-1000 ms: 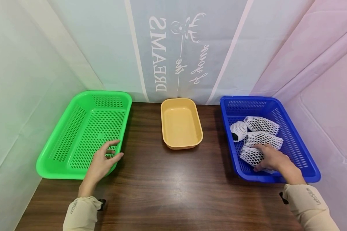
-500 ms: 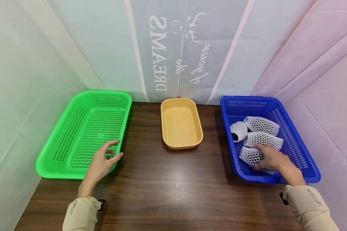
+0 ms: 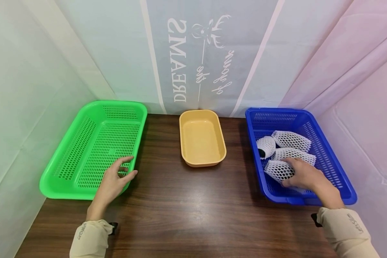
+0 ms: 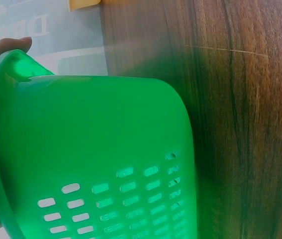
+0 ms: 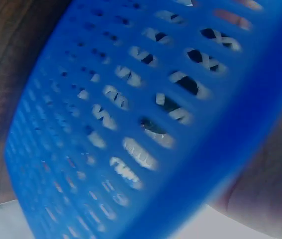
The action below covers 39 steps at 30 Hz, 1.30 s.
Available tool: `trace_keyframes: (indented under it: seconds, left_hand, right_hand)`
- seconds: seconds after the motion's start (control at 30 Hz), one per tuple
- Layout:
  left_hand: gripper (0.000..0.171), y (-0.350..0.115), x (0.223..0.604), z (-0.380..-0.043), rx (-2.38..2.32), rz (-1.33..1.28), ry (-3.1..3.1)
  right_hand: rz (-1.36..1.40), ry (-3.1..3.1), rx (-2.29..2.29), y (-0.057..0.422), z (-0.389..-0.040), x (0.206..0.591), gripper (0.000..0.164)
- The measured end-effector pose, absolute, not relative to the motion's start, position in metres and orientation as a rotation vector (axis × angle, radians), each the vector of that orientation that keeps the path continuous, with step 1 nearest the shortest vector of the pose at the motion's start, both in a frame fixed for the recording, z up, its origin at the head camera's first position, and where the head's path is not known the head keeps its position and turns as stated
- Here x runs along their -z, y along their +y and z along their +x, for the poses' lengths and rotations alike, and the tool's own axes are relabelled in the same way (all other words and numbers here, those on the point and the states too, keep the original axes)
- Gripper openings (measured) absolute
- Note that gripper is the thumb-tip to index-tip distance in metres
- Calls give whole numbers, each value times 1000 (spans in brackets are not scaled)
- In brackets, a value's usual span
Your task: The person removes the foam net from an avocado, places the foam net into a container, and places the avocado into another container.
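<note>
Here, the nearest netted piece (image 3: 278,170), its long axis roughly crosswise, is grasped by the right hand (image 3: 304,174); nothing is gripped by the left hand (image 3: 112,182), well apart.

I read a mirrored, sideways "DREAMS" (image 3: 178,61) on the cloth backdrop (image 3: 122,46) facing me, with a mirrored script "the" (image 3: 200,74) beside it and what looks like "of young" (image 3: 224,71). My sleeves (image 3: 345,229) carry small lettering, too blurred to read surely.

The tray (image 3: 201,139) stands between left basket (image 3: 111,143) and right basket (image 3: 329,165), which holds wrapped pieces (image 3: 291,140).
</note>
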State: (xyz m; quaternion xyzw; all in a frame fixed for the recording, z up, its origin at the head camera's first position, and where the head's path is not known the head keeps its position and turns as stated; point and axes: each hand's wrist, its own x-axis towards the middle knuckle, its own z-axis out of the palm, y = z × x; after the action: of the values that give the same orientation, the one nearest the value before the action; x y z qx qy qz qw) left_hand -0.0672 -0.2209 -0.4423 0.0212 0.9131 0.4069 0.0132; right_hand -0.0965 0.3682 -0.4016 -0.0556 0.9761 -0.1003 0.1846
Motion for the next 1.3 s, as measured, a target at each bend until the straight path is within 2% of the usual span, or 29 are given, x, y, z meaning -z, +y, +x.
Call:
trace_keyframes:
  seconds: [0.9, 1.3]
  left_hand:
    - [51, -221, 443, -67, -1290, 69, 2840]
    - [51, -221, 443, -67, -1287, 60, 2836]
  right_hand:
    - [-113, 2851, 310, 362, -102, 377, 95]
    - [-125, 2923, 290, 353, -99, 365, 90]
